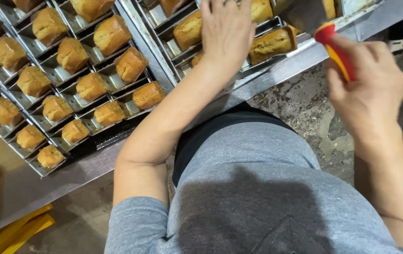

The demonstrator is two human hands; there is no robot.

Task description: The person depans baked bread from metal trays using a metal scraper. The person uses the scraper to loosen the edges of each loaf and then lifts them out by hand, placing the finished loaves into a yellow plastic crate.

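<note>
Grey-shirted, the person is curling the right hand (368, 94) tight around a red-and-yellow-handled scraper (335, 51), its blade over the far loaf tray (277, 26), while the left hand (225, 30) is lying flat, fingers together, on loaves (188, 30) there, another filled tray (116, 82) sitting alongside.

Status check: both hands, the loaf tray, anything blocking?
Left hand flat on loaves in the near tray. Right hand grips a red-handled scraper, blade at the loaf. Nothing in the way.
</note>
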